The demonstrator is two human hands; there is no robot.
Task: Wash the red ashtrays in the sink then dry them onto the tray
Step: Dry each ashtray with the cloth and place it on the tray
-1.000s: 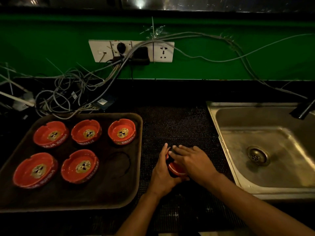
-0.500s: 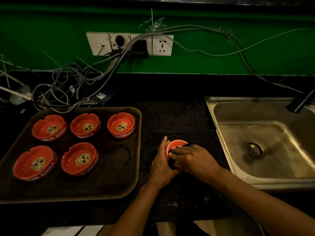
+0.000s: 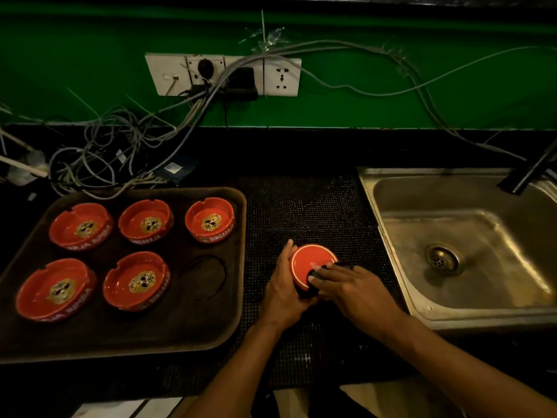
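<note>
My left hand (image 3: 283, 292) grips a red ashtray (image 3: 310, 260) by its side, tilted so its flat bottom faces me, over the black mat between tray and sink. My right hand (image 3: 352, 286) presses a dark cloth (image 3: 313, 277) against that bottom. Several more red ashtrays stand upright on the brown tray (image 3: 211, 327) at the left, among them one at the tray's back right (image 3: 210, 219) and one at the front middle (image 3: 137, 280). The steel sink (image 3: 470, 245) lies to the right with nothing in its basin.
A black perforated mat (image 3: 307, 203) covers the counter between tray and sink. A tangle of cables (image 3: 99, 164) lies behind the tray below the wall sockets (image 3: 223, 75). A dark tap (image 3: 530, 173) reaches over the sink's back right corner.
The ashtray has been turned in my left hand so its flat bottom shows more fully. My right hand with the cloth has slid down to the lower right part of it.
</note>
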